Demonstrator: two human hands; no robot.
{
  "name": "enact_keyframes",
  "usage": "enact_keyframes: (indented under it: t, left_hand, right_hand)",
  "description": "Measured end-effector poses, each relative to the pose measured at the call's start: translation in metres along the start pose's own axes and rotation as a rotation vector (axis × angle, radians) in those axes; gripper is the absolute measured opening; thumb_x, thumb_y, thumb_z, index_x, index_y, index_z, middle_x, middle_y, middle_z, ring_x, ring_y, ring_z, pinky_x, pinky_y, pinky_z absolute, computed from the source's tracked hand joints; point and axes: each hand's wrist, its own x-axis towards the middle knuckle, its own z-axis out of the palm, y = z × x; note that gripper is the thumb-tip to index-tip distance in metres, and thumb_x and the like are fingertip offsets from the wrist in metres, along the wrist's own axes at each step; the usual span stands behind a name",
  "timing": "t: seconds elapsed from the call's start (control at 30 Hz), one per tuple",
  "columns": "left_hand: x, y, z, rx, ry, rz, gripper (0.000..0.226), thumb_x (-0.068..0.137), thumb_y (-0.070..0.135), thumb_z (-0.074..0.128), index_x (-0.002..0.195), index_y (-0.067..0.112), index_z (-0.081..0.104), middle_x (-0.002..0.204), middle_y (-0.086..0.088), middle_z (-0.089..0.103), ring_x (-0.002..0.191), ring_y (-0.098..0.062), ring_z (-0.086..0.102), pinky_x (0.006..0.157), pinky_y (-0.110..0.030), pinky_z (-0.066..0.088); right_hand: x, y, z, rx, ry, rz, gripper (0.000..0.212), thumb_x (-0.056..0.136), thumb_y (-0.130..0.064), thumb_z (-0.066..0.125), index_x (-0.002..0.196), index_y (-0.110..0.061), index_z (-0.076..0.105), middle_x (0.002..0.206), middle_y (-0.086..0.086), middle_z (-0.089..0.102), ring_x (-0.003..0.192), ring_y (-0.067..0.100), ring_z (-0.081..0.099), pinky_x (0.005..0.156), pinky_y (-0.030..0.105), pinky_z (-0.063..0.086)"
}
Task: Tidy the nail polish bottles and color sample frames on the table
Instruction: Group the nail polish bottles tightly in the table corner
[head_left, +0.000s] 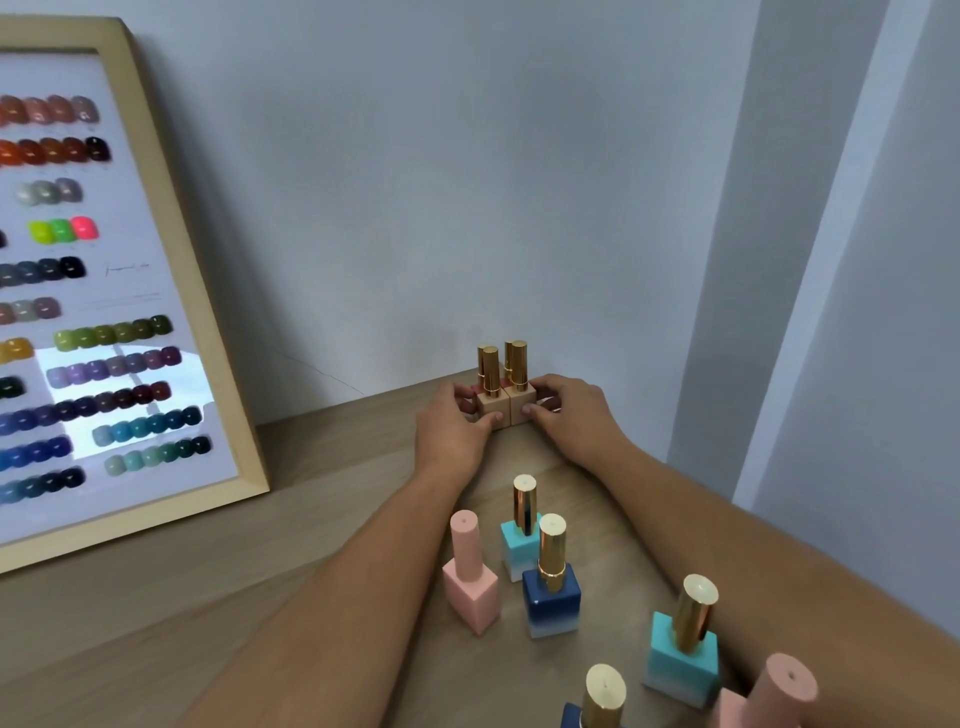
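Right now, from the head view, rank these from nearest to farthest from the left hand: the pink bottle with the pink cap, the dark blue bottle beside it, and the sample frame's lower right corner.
From the left hand:
1. pink bottle, just below the wrist.
2. dark blue bottle, lower right.
3. sample frame corner, far left.

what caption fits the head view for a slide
Both hands square up beige bottles against the wall.

Bottle cluster (503, 387) against the wall (467, 182), frame (130, 291) left, loose bottles (550, 577) in front
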Motion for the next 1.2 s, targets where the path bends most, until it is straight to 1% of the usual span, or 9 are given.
enact_keyframes:
  t: [0.4, 0.53, 0.67, 0.77, 0.87, 0.93, 1.0, 1.07, 1.2]
  left_hand:
    - [0.006, -0.001, -0.001, 0.006, 0.006, 0.006, 0.036, 0.073, 0.026, 0.077, 0.096, 0.021, 0.049, 0.090, 0.001, 0.060, 0.083, -0.014, 0.059, 0.074, -0.029, 0.050]
    - [-0.008, -0.002, -0.011, 0.001, 0.005, -0.021, 0.039, 0.075, 0.031, 0.074, 0.105, 0.018, 0.051, 0.093, 0.002, 0.058, 0.085, -0.013, 0.057, 0.071, -0.024, 0.046]
    - [-0.035, -0.002, -0.029, -0.098, -0.016, -0.027, 0.033, 0.077, 0.030, 0.072, 0.102, 0.021, 0.052, 0.092, 0.005, 0.058, 0.081, -0.006, 0.055, 0.062, -0.016, 0.042]
    - [-0.059, 0.001, -0.047, -0.220, -0.084, 0.011, 0.021, 0.081, 0.028, 0.067, 0.098, 0.025, 0.055, 0.093, 0.006, 0.061, 0.086, -0.008, 0.058, 0.066, -0.017, 0.045]
    - [-0.077, 0.013, -0.072, -0.291, -0.231, 0.047, 0.011, 0.085, 0.027, 0.061, 0.096, 0.030, 0.058, 0.096, 0.003, 0.063, 0.092, -0.013, 0.060, 0.077, -0.026, 0.051]
    - [-0.081, 0.027, -0.089, -0.298, -0.309, 0.104, 0.010, 0.087, 0.023, 0.059, 0.094, 0.030, 0.060, 0.095, 0.002, 0.064, 0.090, -0.013, 0.060, 0.076, -0.023, 0.050]
    - [-0.083, 0.044, -0.102, -0.268, -0.383, 0.170, 0.010, 0.087, 0.022, 0.059, 0.093, 0.029, 0.064, 0.094, 0.002, 0.066, 0.087, -0.011, 0.060, 0.072, -0.018, 0.048]
    - [-0.086, 0.060, -0.109, -0.157, -0.468, 0.232, 0.011, 0.086, 0.026, 0.061, 0.093, 0.033, 0.066, 0.095, 0.008, 0.067, 0.089, -0.007, 0.060, 0.074, -0.018, 0.047]
    - [-0.094, 0.082, -0.107, 0.129, -0.617, 0.287, 0.014, 0.085, 0.031, 0.062, 0.099, 0.034, 0.064, 0.095, 0.015, 0.064, 0.090, -0.002, 0.059, 0.063, -0.013, 0.047]
  right_hand:
    - [0.007, 0.001, 0.005, 0.005, 0.011, -0.007, 0.039, 0.086, -0.019, 0.061, 0.124, -0.015, 0.056, 0.116, 0.006, 0.065, 0.089, 0.007, 0.053, 0.083, 0.019, 0.039]
    - [-0.006, -0.001, -0.002, 0.041, 0.027, 0.002, 0.038, 0.086, -0.019, 0.062, 0.124, -0.015, 0.056, 0.113, 0.005, 0.065, 0.087, 0.007, 0.054, 0.082, 0.018, 0.041]
    - [-0.032, -0.002, -0.018, 0.092, 0.040, 0.005, 0.036, 0.086, -0.020, 0.062, 0.121, -0.015, 0.058, 0.107, 0.003, 0.065, 0.085, 0.005, 0.056, 0.073, 0.006, 0.039]
    - [-0.059, -0.004, -0.034, 0.125, 0.048, 0.013, 0.032, 0.086, -0.021, 0.062, 0.118, -0.018, 0.059, 0.105, -0.002, 0.065, 0.086, 0.001, 0.056, 0.069, 0.003, 0.039]
    - [-0.090, -0.008, -0.061, 0.218, 0.054, 0.043, 0.023, 0.086, -0.023, 0.062, 0.109, -0.021, 0.065, 0.099, -0.004, 0.068, 0.086, 0.002, 0.060, 0.076, 0.009, 0.045]
    - [-0.107, -0.016, -0.086, 0.314, 0.011, 0.063, 0.015, 0.085, -0.023, 0.064, 0.098, -0.020, 0.069, 0.090, 0.000, 0.071, 0.084, 0.012, 0.065, 0.079, 0.021, 0.052]
    - [-0.119, -0.028, -0.117, 0.371, -0.063, 0.045, 0.012, 0.084, -0.023, 0.063, 0.090, -0.016, 0.071, 0.083, 0.005, 0.072, 0.079, 0.017, 0.066, 0.071, 0.020, 0.054]
    - [-0.129, -0.044, -0.146, 0.348, -0.167, -0.004, 0.014, 0.084, -0.028, 0.063, 0.088, -0.017, 0.071, 0.080, 0.003, 0.072, 0.076, 0.015, 0.065, 0.066, 0.018, 0.053]
    - [-0.146, -0.071, -0.174, 0.146, -0.407, -0.078, 0.017, 0.080, -0.036, 0.067, 0.089, -0.023, 0.071, 0.082, -0.003, 0.071, 0.074, 0.007, 0.064, 0.064, 0.017, 0.051]
